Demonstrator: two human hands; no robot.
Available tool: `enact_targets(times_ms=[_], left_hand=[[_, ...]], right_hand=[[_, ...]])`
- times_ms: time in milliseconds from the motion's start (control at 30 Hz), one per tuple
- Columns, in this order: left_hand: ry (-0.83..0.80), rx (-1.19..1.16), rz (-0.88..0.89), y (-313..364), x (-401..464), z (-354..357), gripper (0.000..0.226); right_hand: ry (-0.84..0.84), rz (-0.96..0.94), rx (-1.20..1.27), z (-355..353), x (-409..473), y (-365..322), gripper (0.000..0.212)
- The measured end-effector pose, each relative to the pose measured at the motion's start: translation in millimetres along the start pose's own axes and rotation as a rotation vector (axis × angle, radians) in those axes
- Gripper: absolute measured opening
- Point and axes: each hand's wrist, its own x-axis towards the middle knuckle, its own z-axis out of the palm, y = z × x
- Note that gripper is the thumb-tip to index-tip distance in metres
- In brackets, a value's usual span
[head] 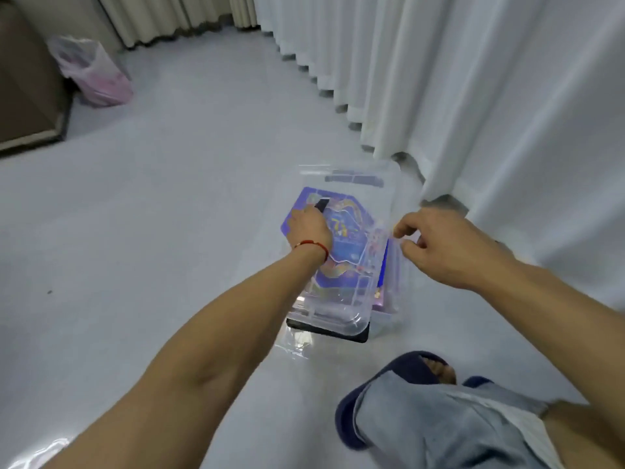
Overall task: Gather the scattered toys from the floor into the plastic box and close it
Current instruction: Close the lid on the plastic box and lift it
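Lying on the floor between the two hands, long axis running away from the person, the clear plastic box (382, 194) has the left hand (309, 228) gripping its black latch (322, 204) while the right hand (436, 245) pinches the clear lid's (341, 316) near-side edge.

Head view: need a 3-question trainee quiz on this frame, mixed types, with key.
1. True or false: the clear plastic box stands on a table.
2. What does the left hand touch? A) pink bag B) blue toy board C) curtain
3. Fill in: the right hand pinches the box's ___ edge.

Key: 1 false, it is on the floor. 2 B. 3 right.
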Motion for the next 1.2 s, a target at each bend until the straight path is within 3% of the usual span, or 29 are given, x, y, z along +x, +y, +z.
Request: enact_targets(times_ms=[167, 300, 400, 500, 600, 667, 767, 833, 900, 1000, 1067, 1133, 1167, 1200], left_hand=[[-0.091, 0.075, -0.06, 45.4, 9.4, 47.3, 0.051], [-0.035, 0.144, 0.061, 41.2, 20.3, 55.0, 0.045], [0.008, 0.166, 0.142, 27.4, 13.8, 67.7, 0.054], [0.0, 0.174, 0.2, 17.9, 14.0, 74.3, 0.052], [-0.006, 0.18, 0.192, 18.5, 16.8, 80.2, 0.051], [0.019, 0.18, 0.175, 20.7, 20.7, 84.8, 0.048], [-0.004, 0.143, 0.196, 25.9, 28.1, 83.6, 0.046], [-0.063, 0.1, 0.23, 33.5, 31.5, 79.5, 0.049], [-0.116, 0.108, 0.331, 42.8, 36.5, 75.7, 0.053], [-0.219, 0.228, 0.624, 54.3, 41.7, 72.0, 0.057], [-0.246, 0.341, 0.786, 62.2, 46.2, 69.3, 0.058], [-0.219, 0.409, 0.84, 69.2, 49.4, 68.0, 0.06], [-0.202, 0.413, 0.831, 70.3, 47.7, 67.7, 0.06], [-0.201, 0.402, 0.817, 69.4, 43.0, 69.4, 0.06]], right_hand=[[-0.06, 0.117, -0.009, 1.2, -3.7, 34.5, 0.027], [-0.241, 0.19, -0.092, 9.5, 8.8, 55.0, 0.047], [-0.358, 0.214, -0.088, 25.9, 41.5, 66.1, 0.058], [-0.377, 0.327, 0.06, 53.8, 85.5, 76.7, 0.071], [-0.331, 0.493, 0.438, 88.0, 114.7, 78.5, 0.079], [-0.27, 0.582, 0.677, 105.3, 126.8, 79.6, 0.075], [-0.233, 0.623, 0.759, 111.8, 133.2, 82.1, 0.053], [-0.208, 0.678, 0.805, 115.9, 128.2, 87.0, 0.05], [-0.162, 0.762, 0.931, 122.7, 111.9, 89.6, 0.054], [-0.074, 0.893, 1.109, 130.0, 69.1, 72.9, 0.052], [-0.262, 0.979, 1.275, 124.1, 38.9, 53.2, 0.036], [-0.537, 0.884, 1.26, 111.0, 18.0, 42.7, 0.033], [-0.551, 0.819, 1.143, 106.0, 14.4, 43.6, 0.033], [-0.446, 0.74, 0.975, 100.5, 12.7, 47.5, 0.03]])
